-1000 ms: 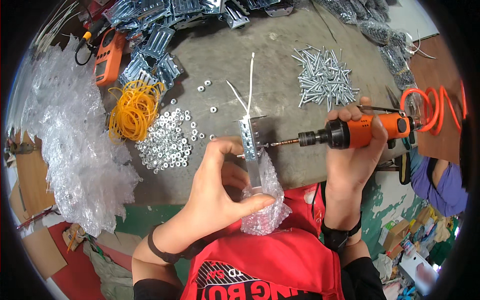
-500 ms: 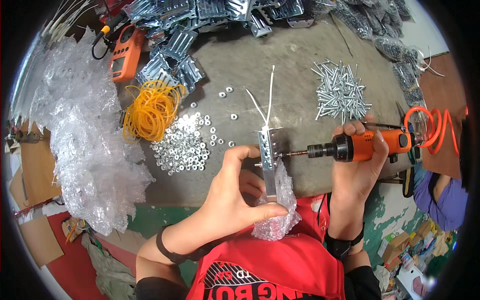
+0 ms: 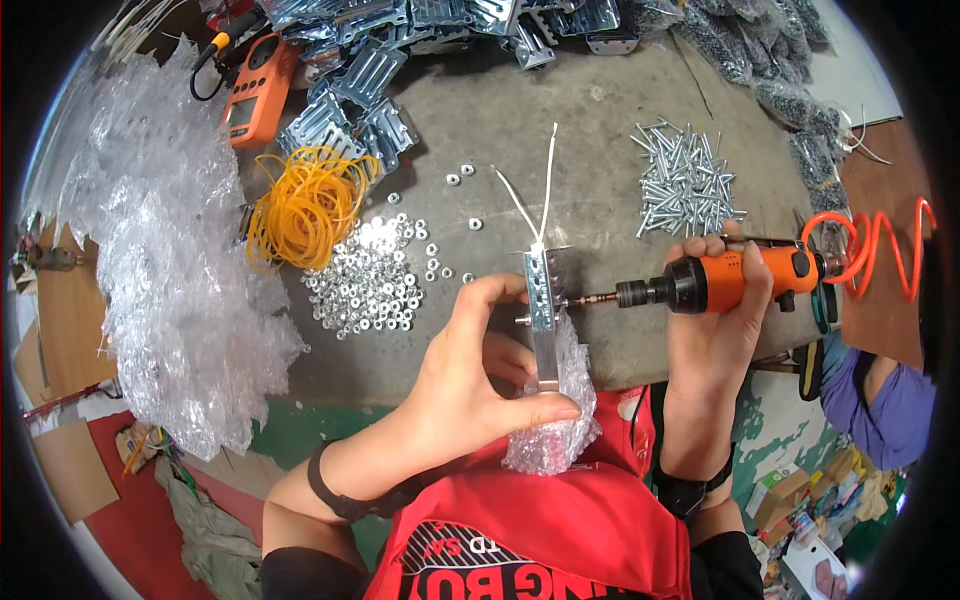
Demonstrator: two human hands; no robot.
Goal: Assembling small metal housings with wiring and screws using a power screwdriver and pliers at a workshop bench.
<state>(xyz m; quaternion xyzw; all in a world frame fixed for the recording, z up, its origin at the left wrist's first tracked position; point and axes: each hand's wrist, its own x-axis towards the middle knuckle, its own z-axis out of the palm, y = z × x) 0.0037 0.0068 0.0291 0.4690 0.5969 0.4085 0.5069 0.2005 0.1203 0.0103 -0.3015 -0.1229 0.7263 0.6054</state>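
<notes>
My left hand (image 3: 450,380) is closed around a narrow metal part (image 3: 541,300), its thumb at the near end and index finger at the far end. Two white wires (image 3: 548,190) stick out of the part's far end. Crumpled bubble wrap (image 3: 562,425) covers its near right side. In my right hand (image 3: 712,345) is an orange and black power screwdriver (image 3: 745,280), lying level. Its bit (image 3: 598,298) points left and meets the part's right side, where a screw may sit; contact is too small to tell. A small bolt end (image 3: 522,320) pokes out on the left side.
Left of the part lie a pile of small nuts (image 3: 365,285), yellow rubber bands (image 3: 310,210) and bubble wrap sheets (image 3: 190,270). Screws (image 3: 688,180) are heaped at right. Metal brackets (image 3: 365,75) and an orange meter (image 3: 260,90) lie farther back. An orange coiled hose (image 3: 880,245) trails from the screwdriver.
The whole view has shifted slightly. Both hands keep their grips, and the screwdriver's bit stays at the right side of the metal part.
</notes>
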